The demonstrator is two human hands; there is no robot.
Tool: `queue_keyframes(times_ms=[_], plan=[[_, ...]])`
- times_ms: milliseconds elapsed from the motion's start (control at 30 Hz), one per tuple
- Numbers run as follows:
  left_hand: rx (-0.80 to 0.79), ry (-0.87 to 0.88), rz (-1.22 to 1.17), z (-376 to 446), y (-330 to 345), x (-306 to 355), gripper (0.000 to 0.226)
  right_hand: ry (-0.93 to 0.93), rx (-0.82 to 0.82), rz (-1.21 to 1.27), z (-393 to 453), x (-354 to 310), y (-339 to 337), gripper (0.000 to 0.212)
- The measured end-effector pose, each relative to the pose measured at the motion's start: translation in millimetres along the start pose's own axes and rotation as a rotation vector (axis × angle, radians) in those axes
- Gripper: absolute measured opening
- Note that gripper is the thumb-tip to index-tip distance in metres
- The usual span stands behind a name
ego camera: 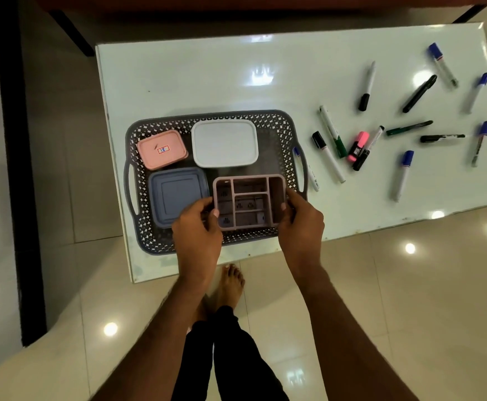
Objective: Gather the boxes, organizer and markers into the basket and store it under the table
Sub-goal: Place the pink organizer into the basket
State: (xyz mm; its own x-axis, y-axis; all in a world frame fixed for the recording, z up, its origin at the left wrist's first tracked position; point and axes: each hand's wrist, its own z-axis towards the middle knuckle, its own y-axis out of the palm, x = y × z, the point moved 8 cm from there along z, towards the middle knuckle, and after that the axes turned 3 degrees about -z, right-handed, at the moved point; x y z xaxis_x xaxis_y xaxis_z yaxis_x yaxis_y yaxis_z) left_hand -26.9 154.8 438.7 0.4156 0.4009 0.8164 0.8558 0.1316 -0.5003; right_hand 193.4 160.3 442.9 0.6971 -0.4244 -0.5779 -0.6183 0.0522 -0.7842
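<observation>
A dark perforated basket (277, 123) sits on the left half of the white table (207, 76). Inside it lie a pink box (161, 149), a white box (224, 143) and a blue-grey box (175, 195). My left hand (198, 227) and my right hand (303, 218) grip the two sides of a mauve compartmented organizer (249, 202), held over the basket's near right corner. Several markers (330, 144) and a pink highlighter (358, 146) lie scattered on the table's right half. One marker (311, 176) rests against the basket's right handle.
The table's near edge (207, 264) runs just behind my bare feet (230, 285) on a glossy tiled floor. A dark couch frame (71, 33) stands behind the table.
</observation>
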Motion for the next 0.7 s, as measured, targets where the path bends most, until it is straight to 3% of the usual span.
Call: queue_keyframes(times_ms=[333,467,600,700], plan=[[0.043,0.024,0.016,2.8,3.7,0.7,0.027,-0.073,0.04,0.015,5.6,-5.2,-0.7,0.032],[0.09,-0.015,0.049,2.0,8.5,-0.7,0.024,-0.08,-0.035,-0.05,12.6,-2.0,-0.5,0.037],[0.152,-0.078,0.07,-0.2,14.4,2.6,0.024,-0.116,-0.149,-0.029,17.4,-0.2,-6.5,0.031],[0.266,-0.138,0.069,-5.1,15.2,10.5,0.025,-0.172,-0.146,-0.026,27.9,0.5,-20.8,0.023]])
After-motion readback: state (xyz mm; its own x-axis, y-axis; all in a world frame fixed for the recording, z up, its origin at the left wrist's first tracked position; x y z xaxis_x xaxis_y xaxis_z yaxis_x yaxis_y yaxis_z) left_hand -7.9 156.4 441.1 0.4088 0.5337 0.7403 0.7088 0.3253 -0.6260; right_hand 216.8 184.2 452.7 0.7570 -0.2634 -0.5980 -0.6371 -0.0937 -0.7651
